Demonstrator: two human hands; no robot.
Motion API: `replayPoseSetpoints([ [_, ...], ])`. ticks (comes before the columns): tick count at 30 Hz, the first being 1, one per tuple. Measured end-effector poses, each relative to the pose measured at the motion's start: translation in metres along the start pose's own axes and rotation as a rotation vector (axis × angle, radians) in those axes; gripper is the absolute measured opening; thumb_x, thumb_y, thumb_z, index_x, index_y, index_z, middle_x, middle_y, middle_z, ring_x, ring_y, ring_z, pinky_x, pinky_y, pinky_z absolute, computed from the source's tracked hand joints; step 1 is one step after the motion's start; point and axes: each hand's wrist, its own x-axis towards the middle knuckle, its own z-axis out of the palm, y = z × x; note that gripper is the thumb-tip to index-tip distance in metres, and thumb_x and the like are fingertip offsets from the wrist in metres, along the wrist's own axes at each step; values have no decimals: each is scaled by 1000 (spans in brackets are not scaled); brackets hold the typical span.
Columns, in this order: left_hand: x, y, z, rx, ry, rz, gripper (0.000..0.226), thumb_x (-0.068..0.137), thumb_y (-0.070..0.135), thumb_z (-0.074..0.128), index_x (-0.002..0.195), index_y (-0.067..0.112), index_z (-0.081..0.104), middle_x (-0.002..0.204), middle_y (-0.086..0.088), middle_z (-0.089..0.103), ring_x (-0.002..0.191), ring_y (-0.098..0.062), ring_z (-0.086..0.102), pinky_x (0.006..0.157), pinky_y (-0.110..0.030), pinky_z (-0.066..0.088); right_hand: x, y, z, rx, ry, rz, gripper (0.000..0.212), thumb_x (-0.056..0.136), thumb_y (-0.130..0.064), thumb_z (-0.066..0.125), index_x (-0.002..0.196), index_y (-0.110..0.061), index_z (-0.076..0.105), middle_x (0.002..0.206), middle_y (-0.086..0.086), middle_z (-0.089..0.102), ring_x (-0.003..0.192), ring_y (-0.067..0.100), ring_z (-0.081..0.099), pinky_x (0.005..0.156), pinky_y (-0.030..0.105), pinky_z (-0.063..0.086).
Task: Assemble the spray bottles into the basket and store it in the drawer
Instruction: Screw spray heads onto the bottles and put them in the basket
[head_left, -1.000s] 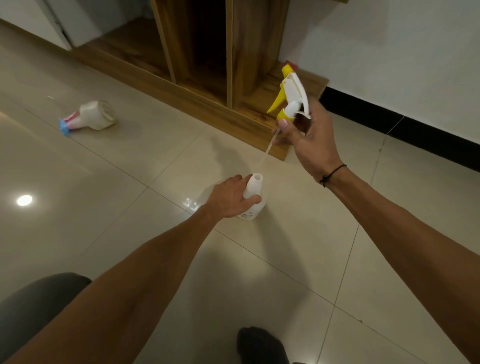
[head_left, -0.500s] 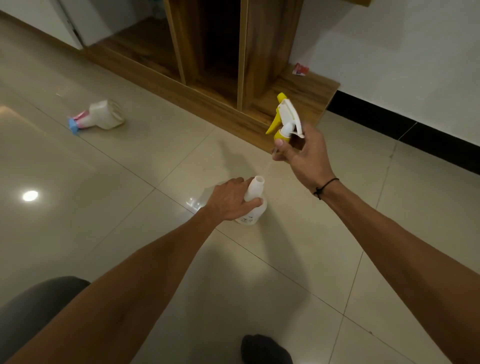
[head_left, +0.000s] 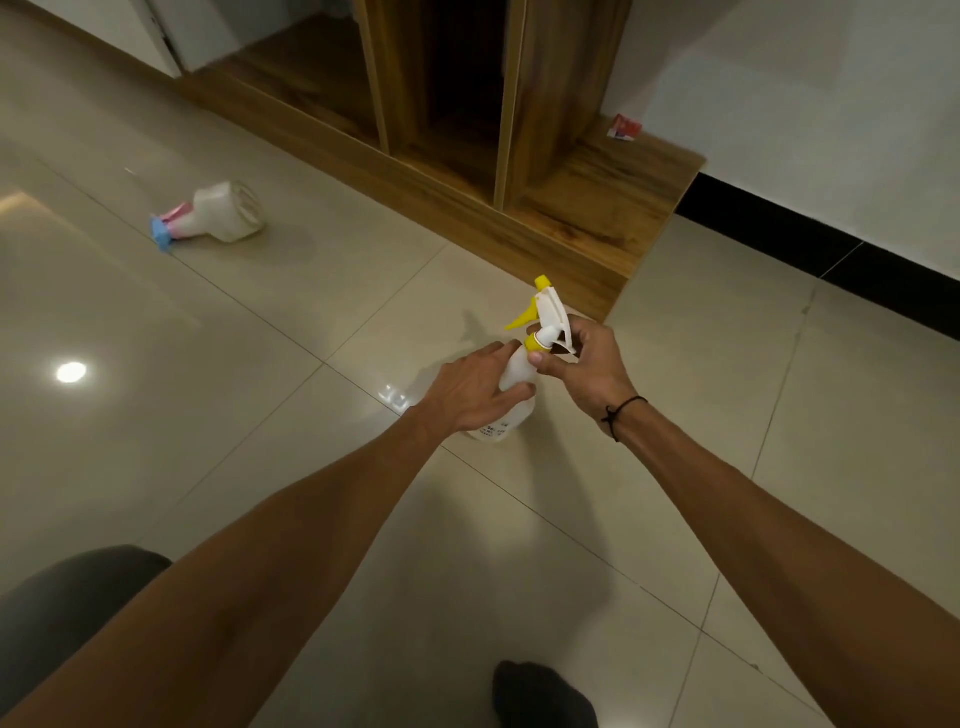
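Note:
A white spray bottle stands upright on the tiled floor at the centre of the view. My left hand wraps around its body. The yellow and white spray head sits on top of the bottle's neck, and my right hand grips it at the yellow collar. A second white bottle with a pink and blue spray head lies on its side on the floor at the far left. No basket or drawer shows in the view.
A wooden cabinet with open compartments stands on a low wooden plinth behind the bottle. A small red and white scrap lies on the plinth by the white wall. My dark sock and knee are at the bottom.
My right hand has brought the yellow spray head down from the air onto the neck of the bottle. The left hand has kept hold of the bottle.

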Motion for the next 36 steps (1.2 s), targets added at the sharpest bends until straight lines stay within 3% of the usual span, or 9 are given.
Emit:
replayPoseSetpoints([
  [3,-3,2,-2,22,8,10,48,86,66,48,119,32,51,114,5,67,99,-24,67,76,-35,43,-1,2,1,-27,0,9,31,79,-6,85,109,-11,77,110,10,78,109,27,72,103,49,56],
  [6,-6,5,-3,83,40,26,42,88,62,50,114,28,49,105,2,61,97,-26,64,72,-36,44,0,1,0,-20,11,50,33,76,-11,89,106,-8,76,101,15,77,97,27,74,90,52,63],
  [10,-9,13,1,195,163,23,44,87,58,53,116,25,49,105,-3,57,97,-25,58,69,-36,45,-7,-3,8,-13,127,122,46,65,-43,95,97,-20,71,91,4,78,84,16,78,65,39,67],
  [14,-6,20,0,159,201,-4,48,91,59,59,121,24,48,111,-5,57,100,-24,56,73,-38,50,-14,-3,20,-29,174,182,66,63,-60,90,106,-16,67,94,6,74,85,20,77,62,37,67],
  [18,-7,26,-7,253,299,-65,48,89,60,60,119,24,53,105,-6,58,95,-27,59,73,-41,50,-15,-3,25,81,245,106,44,81,-39,84,111,-10,68,98,5,70,99,29,73,73,45,67],
  [22,-10,34,-12,378,445,-73,45,88,62,61,114,26,52,99,-6,57,87,-25,57,71,-41,48,-14,-11,34,91,299,-1,32,88,-31,78,114,-14,73,98,-1,75,97,22,72,86,52,63],
  [29,-4,38,-28,489,466,-74,47,85,62,61,114,24,58,100,-7,55,86,-26,54,70,-40,42,-6,-20,39,339,318,28,15,87,-18,82,91,-30,74,101,14,78,101,30,75,94,56,60],
  [32,-2,33,-36,326,420,-10,58,77,63,63,118,23,57,106,-4,56,94,-24,55,74,-39,45,-4,-20,36,359,314,11,14,88,-15,81,94,-26,75,99,11,78,97,23,76,95,50,61],
  [36,-2,7,-67,-320,39,21,87,72,64,78,146,34,43,130,-3,53,114,-19,56,89,-36,57,1,-19,21,471,226,52,14,91,-8,77,104,-9,74,97,4,78,94,16,77,95,46,62],
])
